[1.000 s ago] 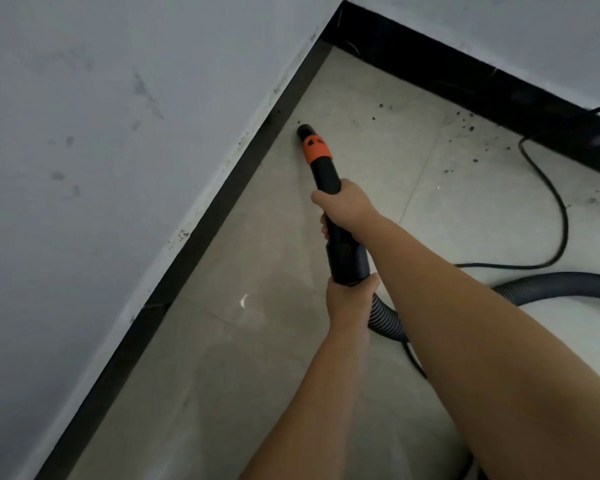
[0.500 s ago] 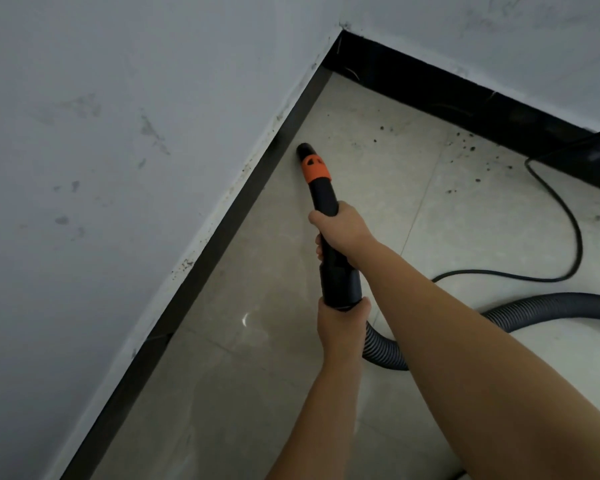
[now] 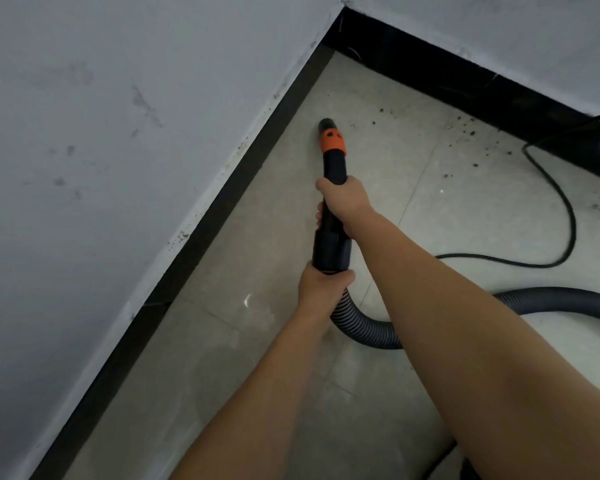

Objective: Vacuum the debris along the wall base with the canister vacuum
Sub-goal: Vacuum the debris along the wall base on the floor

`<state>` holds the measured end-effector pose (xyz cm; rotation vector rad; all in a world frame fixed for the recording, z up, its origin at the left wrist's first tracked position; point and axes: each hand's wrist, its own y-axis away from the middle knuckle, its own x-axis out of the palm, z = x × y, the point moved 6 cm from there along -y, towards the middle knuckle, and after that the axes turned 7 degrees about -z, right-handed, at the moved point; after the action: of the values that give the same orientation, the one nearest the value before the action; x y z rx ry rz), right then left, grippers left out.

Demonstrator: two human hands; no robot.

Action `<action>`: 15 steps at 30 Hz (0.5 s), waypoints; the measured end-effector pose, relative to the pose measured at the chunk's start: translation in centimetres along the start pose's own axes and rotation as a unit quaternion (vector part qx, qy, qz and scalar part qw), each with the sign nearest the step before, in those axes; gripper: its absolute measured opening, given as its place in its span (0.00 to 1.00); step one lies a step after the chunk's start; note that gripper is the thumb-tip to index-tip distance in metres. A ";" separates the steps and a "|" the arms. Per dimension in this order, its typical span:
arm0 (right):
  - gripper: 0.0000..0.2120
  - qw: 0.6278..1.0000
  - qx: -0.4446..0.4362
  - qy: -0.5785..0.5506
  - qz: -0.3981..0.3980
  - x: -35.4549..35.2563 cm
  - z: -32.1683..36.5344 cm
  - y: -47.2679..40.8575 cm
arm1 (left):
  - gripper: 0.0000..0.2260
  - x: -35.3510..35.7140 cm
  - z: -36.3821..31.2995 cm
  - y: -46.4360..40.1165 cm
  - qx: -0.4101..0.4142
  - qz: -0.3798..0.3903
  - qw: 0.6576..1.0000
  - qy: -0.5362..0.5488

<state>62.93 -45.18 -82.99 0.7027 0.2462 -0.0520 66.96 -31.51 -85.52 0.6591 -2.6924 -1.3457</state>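
My left hand (image 3: 321, 284) is nearest me, fingers wrapped round the rear collar of the vacuum wand (image 3: 332, 216) where the ribbed hose (image 3: 364, 332) joins. The hose bends off right across the floor (image 3: 257, 237); the canister itself is out of view. My right hand (image 3: 343, 200) is further up the black tube, grip clamped round it just below the orange band (image 3: 332, 142).

The wand's long axis runs straight away from me toward the corner. The nozzle tip (image 3: 326, 124) sits on the tile, near the dark skirting (image 3: 257, 168) on the left but not touching it.

The debris (image 3: 465, 140) lies ahead and to the right of the tip, scattered as dark specks along the far wall base (image 3: 465, 84). My guess: the next sweep goes forward-right. The power cord (image 3: 565, 209) loops through that patch and could snag. No containers in view.
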 end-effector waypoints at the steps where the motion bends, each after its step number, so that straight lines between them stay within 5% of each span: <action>1: 0.06 1.000 0.007 -0.012 -0.013 -0.6 -0.5 0.1 | 0.11 0.0 0.2 0.1 -0.005 0.013 1.000 -0.012; 8: 0.05 0.991 0.026 -0.090 -0.101 -4.4 -2.2 -0.6 | 0.21 1.1 -0.5 -0.5 0.030 0.060 0.987 -0.146; 15: 0.07 0.999 0.009 -0.049 -0.017 -0.7 0.1 -2.1 | 0.18 0.3 -1.2 -2.2 0.037 0.008 0.995 -0.094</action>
<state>62.02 -46.82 -84.07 0.7113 0.1632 -0.1208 67.70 -33.71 -86.56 0.5394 -2.8990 -1.3756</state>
